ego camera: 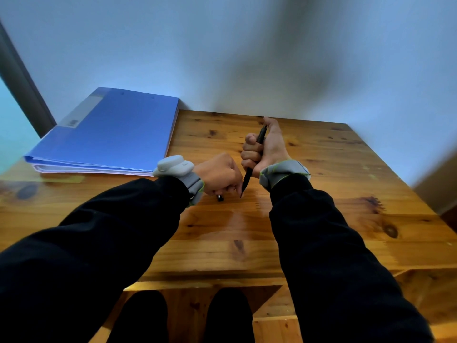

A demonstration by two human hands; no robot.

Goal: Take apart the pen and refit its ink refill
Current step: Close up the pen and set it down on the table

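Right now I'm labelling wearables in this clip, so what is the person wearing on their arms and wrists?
Both arms are in long black sleeves. Each wrist carries a grey band edged in yellow-green; the left wrist band bears a rounded, pale grey pod on top, while the right wrist band looks plain fabric. The hands are bare, with no gloves.

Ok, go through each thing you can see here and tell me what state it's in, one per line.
Pen: held in the fist, tilted, tip down near the table.
Right hand: closed around the pen.
Left hand: closed, fingertip at the pen tip.
Small black part: under the left hand, grip unclear.
Folder: shut, flat on table.
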